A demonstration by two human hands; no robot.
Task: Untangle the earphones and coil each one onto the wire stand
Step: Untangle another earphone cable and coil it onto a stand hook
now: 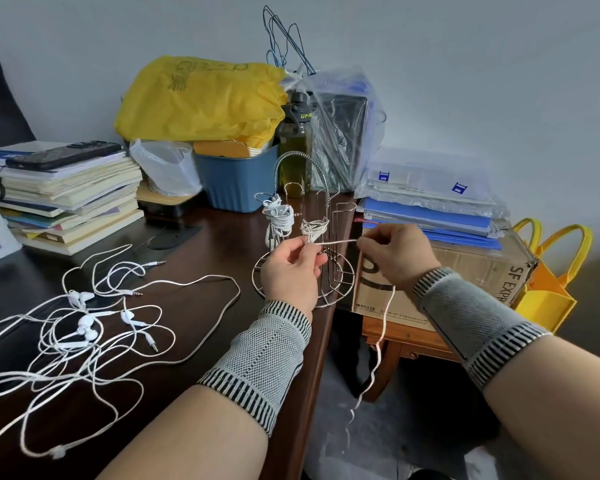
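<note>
A chrome wire stand [336, 271] stands near the right edge of the dark desk. One white earphone hangs coiled [277, 216] on its left hook. A second coil [314, 226] sits on a front hook. My left hand [290, 271] pinches this earphone's cable just below the coil. My right hand [392, 252] pinches the same cable further right, so a short stretch is taut between the hands. The loose end [378, 355] hangs off the desk towards the floor. A tangle of several white earphones [84, 327] lies on the desk at the left.
Stacked books [63, 199] with a phone on top sit at back left. A blue bin [238, 183], yellow bag [201, 98] and bottle [297, 140] stand behind the stand. Right of the desk are a cardboard box [465, 275] under folders and a yellow tote [548, 292].
</note>
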